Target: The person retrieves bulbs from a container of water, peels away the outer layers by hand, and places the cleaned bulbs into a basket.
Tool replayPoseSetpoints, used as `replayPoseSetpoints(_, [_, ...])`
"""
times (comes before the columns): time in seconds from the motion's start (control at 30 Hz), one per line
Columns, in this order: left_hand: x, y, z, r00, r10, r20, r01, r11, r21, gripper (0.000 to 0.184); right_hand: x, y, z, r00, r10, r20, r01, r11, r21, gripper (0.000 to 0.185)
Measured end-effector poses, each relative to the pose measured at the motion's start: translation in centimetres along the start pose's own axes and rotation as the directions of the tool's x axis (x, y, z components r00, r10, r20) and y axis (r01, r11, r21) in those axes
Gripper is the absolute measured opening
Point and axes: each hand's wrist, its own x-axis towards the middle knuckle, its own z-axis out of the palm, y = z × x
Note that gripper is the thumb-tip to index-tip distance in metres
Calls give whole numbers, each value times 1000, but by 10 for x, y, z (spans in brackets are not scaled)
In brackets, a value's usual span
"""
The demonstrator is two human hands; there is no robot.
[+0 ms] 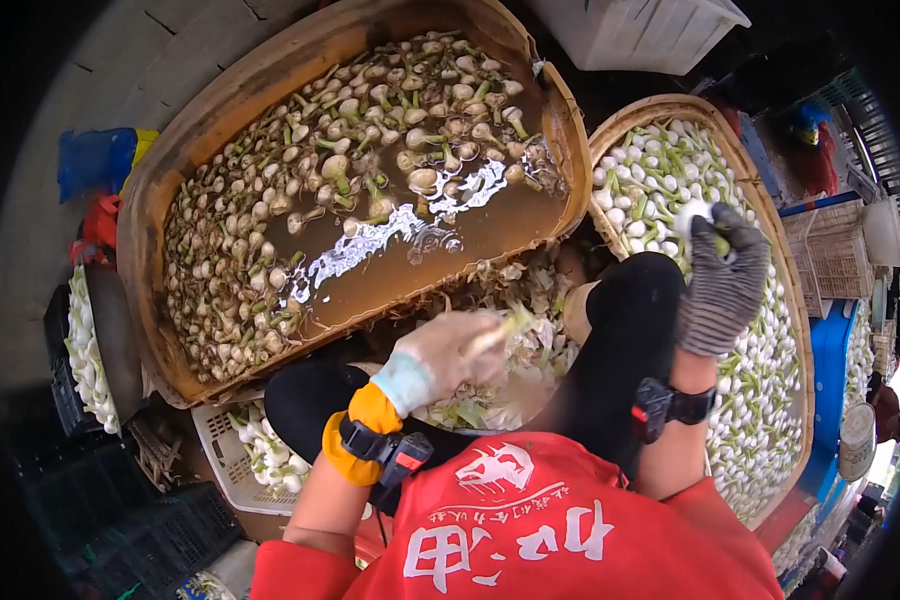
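Note:
My left hand (445, 362), in a pale glove with a yellow cuff, is closed over the heap of peelings (535, 335) between my knees. Something pale and light green, blurred, sticks out from its fingers. My right hand (725, 270), in a grey striped glove, grips a white bulb (692, 215) with a bit of green stem, above the right basket (805, 400) full of white, green-stemmed bulbs. In front lies a large tub (150, 290) of brown water with many unpeeled bulbs (260, 215).
A white crate (215, 450) with peeled bulbs stands at the lower left, beside dark crates (150, 540). A white bin (640, 35) is at the top. At the right are a wicker basket (828, 250) and a blue container (828, 370).

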Motion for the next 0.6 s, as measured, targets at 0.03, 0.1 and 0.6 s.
replayPoseSetpoints(0.03, [-7, -23, 6, 859, 430, -278, -305, 866, 396, 28, 9, 1, -6, 999, 30, -10, -31, 997, -71, 30])
replayPoseSetpoints(0.1, [-4, -43, -26, 869, 269, -416, -165, 949, 268, 26, 12, 6, -13, 989, 146, 21, -144, 986, -83, 31])
replayPoseSetpoints(0.6, [121, -253, -133, 834, -537, -128, 545, 838, 38, 53, -117, -4, 61, 461, 17, 887, -282, 951, 128, 33])
